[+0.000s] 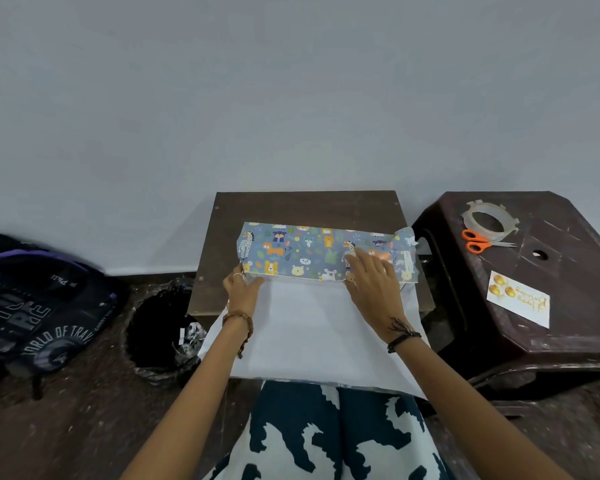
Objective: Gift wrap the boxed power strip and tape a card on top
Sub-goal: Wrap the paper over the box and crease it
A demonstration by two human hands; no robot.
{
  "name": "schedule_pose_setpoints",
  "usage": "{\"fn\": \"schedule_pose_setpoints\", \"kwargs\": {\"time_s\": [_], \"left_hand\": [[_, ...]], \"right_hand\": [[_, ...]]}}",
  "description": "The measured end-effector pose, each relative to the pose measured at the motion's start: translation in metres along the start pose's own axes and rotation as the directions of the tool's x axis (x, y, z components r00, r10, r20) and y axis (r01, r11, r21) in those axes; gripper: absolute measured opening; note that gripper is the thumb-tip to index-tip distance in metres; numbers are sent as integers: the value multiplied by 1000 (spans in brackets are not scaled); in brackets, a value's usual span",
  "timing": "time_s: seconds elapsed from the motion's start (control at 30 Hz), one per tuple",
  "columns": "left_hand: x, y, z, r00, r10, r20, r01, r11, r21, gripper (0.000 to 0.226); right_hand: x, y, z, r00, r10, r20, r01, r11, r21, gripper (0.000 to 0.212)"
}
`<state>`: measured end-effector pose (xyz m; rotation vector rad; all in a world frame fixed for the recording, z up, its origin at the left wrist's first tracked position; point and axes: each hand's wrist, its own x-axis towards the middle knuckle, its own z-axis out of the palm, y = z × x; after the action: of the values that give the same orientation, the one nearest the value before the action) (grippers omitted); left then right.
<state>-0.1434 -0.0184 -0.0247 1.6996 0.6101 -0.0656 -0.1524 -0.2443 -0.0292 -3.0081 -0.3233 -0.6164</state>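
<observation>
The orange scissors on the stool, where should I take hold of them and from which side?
Take the scissors by the orange handle loops, coming from the left: the loops point toward the small table, the blades point away right, lying flat just below the tape roll.

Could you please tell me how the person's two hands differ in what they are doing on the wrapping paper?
The right hand lies flat with straight fingers on the animal-printed paper fold; the left hand pinches that fold's near left corner. The right reaches farther over the print; the left stays at its edge. Both wrists wear bracelets.
</observation>
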Motion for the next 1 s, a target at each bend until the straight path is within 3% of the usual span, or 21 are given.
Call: {"fn": "schedule_pose_setpoints", "kwargs": {"time_s": [0.1, 0.2, 0.23, 0.27, 0.3, 0.33, 0.37, 0.43, 0.5, 0.53, 0.6, 0.63, 0.7, 0.8, 0.9, 1.0], "left_hand": [[3, 13, -1, 977, -201, -68, 165, 921, -354, 14], [3, 29, 2, 958, -210, -193, 68, 825, -561, 18], [2, 35, 4, 938, -177, -300, 9, 872, -489, 17], [1, 42, 6, 897, -71, -437, -64, 956, -286, 26], [2, 45, 9, 850, 115, -515, -135, 991, -1, 40], [2, 48, 12, 794, 338, -505, -246, 939, 242, 51], [2, 52, 16, 723, 544, -425, -376, 827, 418, 60], [4, 61, 27, 527, 833, -168, -618, 511, 597, 63], [8, 67, 44, 391, 914, 109, -729, 235, 643, 50], [9, 70, 52, 395, 889, 232, -737, 155, 658, 48], [14, 66, 68, 549, 709, 442, -703, 106, 703, 54], [17, 60, 73, 642, 582, 500, -666, 100, 739, 54], [25, 44, 80, 733, 421, 535, -614, 71, 786, 50], [31, 31, 81, 755, 400, 520, -590, 66, 805, 52], [33, 28, 84, 747, 420, 516, -586, 49, 809, 52], [35, 29, 84, 749, 422, 512, -589, 69, 805, 52]], "right_hand": [[-3, 1, -2, 999, 47, 15, -47, 999, -8, 46], [-3, 3, -3, 998, 44, -35, -43, 999, 30, 37], [-3, 5, -4, 996, 63, -55, -60, 996, 63, 37], [-2, 7, -4, 994, 91, -61, -84, 989, 121, 41], [0, 10, -7, 991, 128, -45, -117, 974, 193, 43], [3, 13, -9, 988, 157, 0, -152, 952, 266, 46], [7, 15, -12, 983, 177, 57, -186, 930, 318, 47], [13, 18, -18, 973, 196, 125, -229, 899, 373, 42], [18, 19, -21, 962, 225, 152, -269, 873, 407, 25], [19, 20, -21, 955, 246, 164, -294, 848, 441, 20], [20, 25, -19, 930, 325, 171, -365, 761, 537, 18], [21, 29, -20, 908, 387, 159, -405, 715, 569, 18], [27, 39, -21, 848, 520, 103, -471, 650, 596, 19], [39, 62, -23, 683, 725, 89, -633, 527, 567, 29], [53, 79, -21, 552, 767, 327, -786, 347, 512, 36], [62, 80, -21, 432, 731, 528, -833, 99, 544, 41]]}}
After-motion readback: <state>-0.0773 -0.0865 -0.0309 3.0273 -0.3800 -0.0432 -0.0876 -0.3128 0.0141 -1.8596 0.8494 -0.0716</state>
